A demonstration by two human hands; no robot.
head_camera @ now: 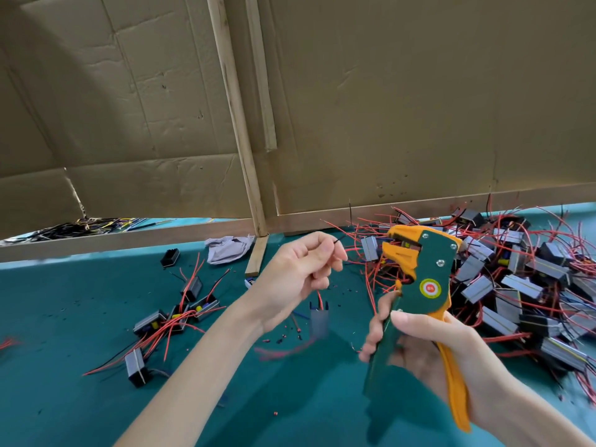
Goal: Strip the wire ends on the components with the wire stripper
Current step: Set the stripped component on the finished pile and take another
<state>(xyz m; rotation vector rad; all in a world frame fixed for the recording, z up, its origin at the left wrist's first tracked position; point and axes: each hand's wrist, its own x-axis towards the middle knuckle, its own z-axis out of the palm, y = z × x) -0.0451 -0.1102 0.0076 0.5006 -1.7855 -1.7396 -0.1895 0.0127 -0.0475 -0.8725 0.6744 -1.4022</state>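
Teal mat, component heap, perhaps crumpled cloth

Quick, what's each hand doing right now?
Left hand: pinching a thin dark wire.
Right hand: gripping the wire stripper.

One wire stripper, one rag, two hands, dozens of wired components

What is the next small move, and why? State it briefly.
Probably feed the thin black wire end, pinched by the left hand, into the green-and-orange wire stripper in the right hand: its jaws look open and the tip sits apart from them.
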